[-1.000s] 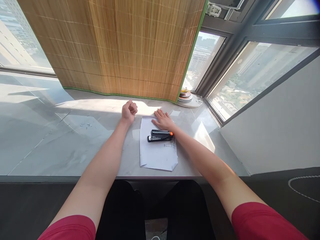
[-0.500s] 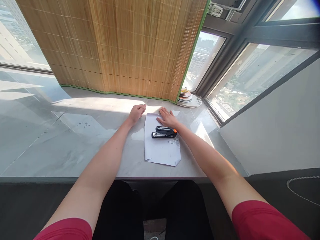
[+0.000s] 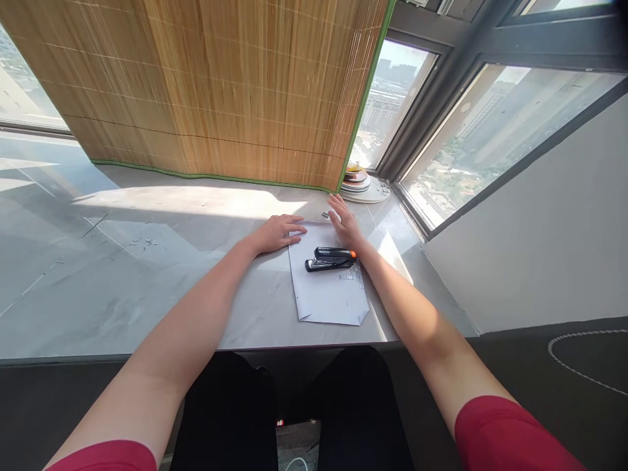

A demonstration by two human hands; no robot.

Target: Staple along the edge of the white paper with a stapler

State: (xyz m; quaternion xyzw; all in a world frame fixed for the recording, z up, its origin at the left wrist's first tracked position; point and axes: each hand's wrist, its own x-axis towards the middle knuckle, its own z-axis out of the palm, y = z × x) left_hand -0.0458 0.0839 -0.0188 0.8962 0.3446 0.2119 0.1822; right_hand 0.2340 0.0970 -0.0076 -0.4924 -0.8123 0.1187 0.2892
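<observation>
A white paper packet or stack of sheets (image 3: pixel 326 301) lies on the ledge before me, its near corners folded. On it rests a black stapler (image 3: pixel 330 265) with an orange end, its arm raised from the base. Staples (image 3: pixel 349 277) dot the paper beside the stapler. My left hand (image 3: pixel 280 233) is open, fingers stretched over the paper's far left corner. Beyond the stapler, my right hand (image 3: pixel 345 224) stands on its edge at the paper's far right, open, fingers extended. A small metallic piece (image 3: pixel 325 214), perhaps a strip of staples, lies beside its fingers.
Loose staples (image 3: pixel 150 243) are scattered on the grey ledge (image 3: pixel 122 301) to the left. A bamboo blind (image 3: pixel 220 91) hangs across the back. Stacked plates (image 3: pixel 363 186) stand in the far right corner by the window. A white wall (image 3: pixel 530 222) bounds the right side.
My left hand has uncurled and come right onto the paper's corner. My right hand has lifted from lying flat and turned onto its edge, exposing the small metallic piece. The view has shifted slightly.
</observation>
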